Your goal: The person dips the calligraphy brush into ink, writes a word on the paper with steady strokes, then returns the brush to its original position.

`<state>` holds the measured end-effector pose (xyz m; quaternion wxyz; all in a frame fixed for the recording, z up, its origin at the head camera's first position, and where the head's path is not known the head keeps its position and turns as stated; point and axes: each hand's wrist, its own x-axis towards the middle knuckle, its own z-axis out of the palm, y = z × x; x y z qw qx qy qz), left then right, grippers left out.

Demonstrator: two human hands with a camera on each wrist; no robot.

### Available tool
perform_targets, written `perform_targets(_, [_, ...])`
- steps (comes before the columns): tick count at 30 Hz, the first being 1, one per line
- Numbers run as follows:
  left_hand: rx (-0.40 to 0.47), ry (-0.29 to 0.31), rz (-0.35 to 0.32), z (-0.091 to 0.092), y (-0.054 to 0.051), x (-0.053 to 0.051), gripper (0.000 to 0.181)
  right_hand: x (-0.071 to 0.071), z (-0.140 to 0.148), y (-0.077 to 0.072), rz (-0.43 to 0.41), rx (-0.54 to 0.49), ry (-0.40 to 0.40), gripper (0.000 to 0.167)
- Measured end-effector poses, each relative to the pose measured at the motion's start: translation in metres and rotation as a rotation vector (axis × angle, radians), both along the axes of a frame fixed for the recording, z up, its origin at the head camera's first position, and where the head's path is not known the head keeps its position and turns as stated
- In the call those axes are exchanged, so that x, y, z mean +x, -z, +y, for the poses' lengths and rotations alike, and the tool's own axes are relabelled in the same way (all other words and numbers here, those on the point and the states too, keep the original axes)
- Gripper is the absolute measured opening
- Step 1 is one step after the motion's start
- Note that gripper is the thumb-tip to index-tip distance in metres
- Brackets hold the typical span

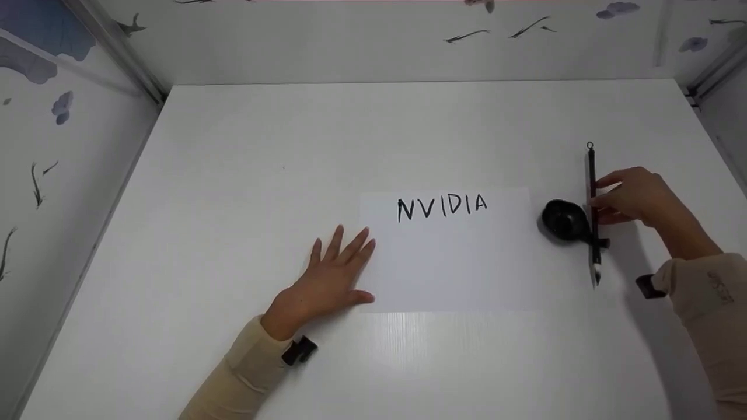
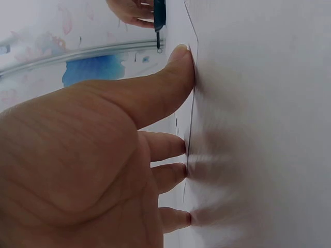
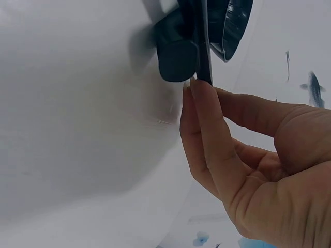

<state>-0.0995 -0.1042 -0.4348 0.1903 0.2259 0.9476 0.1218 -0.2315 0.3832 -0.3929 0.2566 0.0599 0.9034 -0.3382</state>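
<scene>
A white sheet of paper [image 1: 449, 268] lies on the table, with "NVIDIA" written in black near its top edge. Fingers spread, my left hand [image 1: 324, 280] rests at the sheet's left edge; the left wrist view shows its thumb [image 2: 165, 85] on the paper's edge. To the right, my right hand [image 1: 636, 195] pinches the dark shaft of a writing brush [image 1: 592, 169] between thumb and fingertips. The brush lies across the short handle of a black ink dish [image 1: 563, 220], its dark tip toward me. Close up, the dish's handle [image 3: 178, 62] shows beside the fingertips.
The white tabletop [image 1: 251, 146] spreads around the paper. Printed panels stand along its back [image 1: 350, 46] and left side [image 1: 70, 157], with another at the right. The ink dish sits just beyond the paper's right edge.
</scene>
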Motion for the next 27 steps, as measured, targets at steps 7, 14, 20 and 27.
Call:
perform_targets(7, [0.014,0.002,-0.019,-0.0024,-0.0022,0.0000,0.090,0.0012,-0.0005,0.0014,0.044,0.118,-0.098,0.066])
perform_targets(14, [0.015,0.012,-0.017,-0.0039,-0.0018,-0.0003,0.090,0.0018,-0.0017,0.0012,0.027,0.104,-0.078,0.067])
perform_targets(20, [0.028,0.016,-0.023,-0.0050,-0.0024,-0.0011,0.090,0.0013,-0.0021,0.0000,0.017,0.116,-0.086,0.067])
perform_targets(27, [0.035,0.020,-0.025,-0.0060,-0.0018,-0.0037,0.090,0.0013,-0.0032,-0.0023,0.014,0.113,-0.099,0.064])
